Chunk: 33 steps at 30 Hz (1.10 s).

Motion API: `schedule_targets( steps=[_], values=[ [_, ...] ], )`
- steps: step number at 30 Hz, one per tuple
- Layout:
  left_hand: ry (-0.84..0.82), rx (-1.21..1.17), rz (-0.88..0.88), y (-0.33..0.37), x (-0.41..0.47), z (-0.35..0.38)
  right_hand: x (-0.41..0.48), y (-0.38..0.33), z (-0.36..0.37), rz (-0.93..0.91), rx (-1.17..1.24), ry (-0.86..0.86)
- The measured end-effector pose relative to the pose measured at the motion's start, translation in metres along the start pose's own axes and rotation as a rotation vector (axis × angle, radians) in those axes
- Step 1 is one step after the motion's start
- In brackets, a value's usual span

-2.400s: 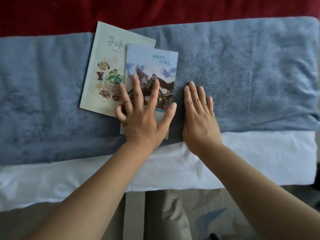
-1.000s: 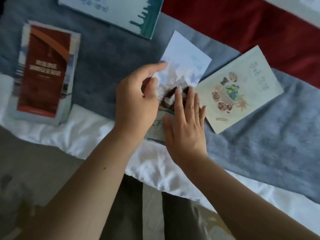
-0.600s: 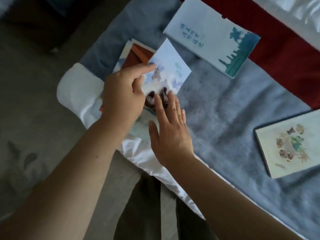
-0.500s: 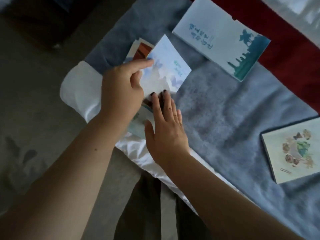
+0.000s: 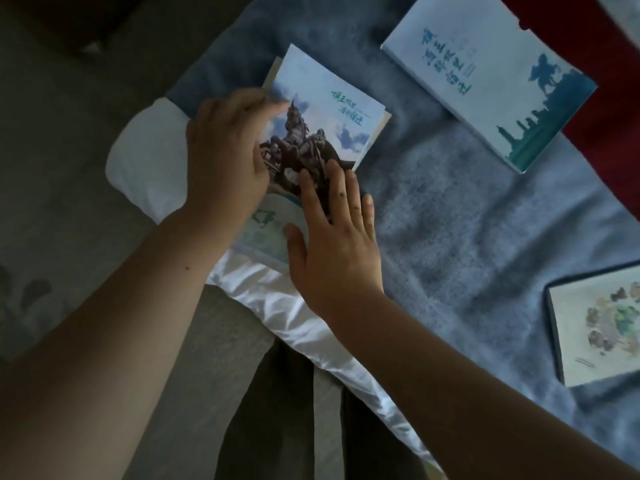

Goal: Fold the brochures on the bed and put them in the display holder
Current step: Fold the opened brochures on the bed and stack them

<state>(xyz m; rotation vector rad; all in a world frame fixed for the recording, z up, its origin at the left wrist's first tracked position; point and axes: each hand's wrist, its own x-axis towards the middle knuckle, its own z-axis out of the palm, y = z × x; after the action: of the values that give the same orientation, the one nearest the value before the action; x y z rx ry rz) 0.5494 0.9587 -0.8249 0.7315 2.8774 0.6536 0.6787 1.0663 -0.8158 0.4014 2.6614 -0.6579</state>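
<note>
The folded brochure (image 5: pixel 322 109), at the near left corner of the bed (image 5: pixel 450 220), is gripped at its left edge by curled fingers of the left hand (image 5: pixel 225 157) and pressed by straight fingers of the right hand (image 5: pixel 332 244), seemingly for seating in the display holder, for which a square, level slide is needed next.

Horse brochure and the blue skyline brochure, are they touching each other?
Apart. The head view shows a strip of blue blanket lying bare between the horse brochure and the skyline brochure.
</note>
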Motion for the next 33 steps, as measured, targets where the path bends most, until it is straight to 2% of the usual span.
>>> schedule_targets(
  steps=[5,10,15,20,23,28,33],
  values=[
    [0.019,0.149,0.106,-0.008,-0.008,0.015,0.007,-0.007,0.003,-0.023,-0.107,0.053],
    [-0.01,0.263,0.03,-0.018,-0.021,0.048,0.02,-0.003,0.018,-0.032,-0.158,-0.023],
    [-0.027,0.319,0.032,-0.02,-0.014,0.056,0.028,0.001,0.02,-0.032,-0.185,-0.066],
    [-0.014,0.298,0.029,-0.016,-0.013,0.048,0.029,-0.003,0.009,-0.029,-0.118,-0.114],
    [-0.028,0.348,0.026,-0.008,-0.008,0.039,0.023,0.002,0.001,-0.055,0.002,-0.091],
    [-0.078,0.409,-0.026,0.034,-0.018,0.035,-0.01,0.045,-0.011,-0.105,0.136,-0.066],
    [-0.121,0.277,0.161,0.122,-0.039,0.065,-0.071,0.119,-0.015,-0.07,0.165,0.033]
  ],
)
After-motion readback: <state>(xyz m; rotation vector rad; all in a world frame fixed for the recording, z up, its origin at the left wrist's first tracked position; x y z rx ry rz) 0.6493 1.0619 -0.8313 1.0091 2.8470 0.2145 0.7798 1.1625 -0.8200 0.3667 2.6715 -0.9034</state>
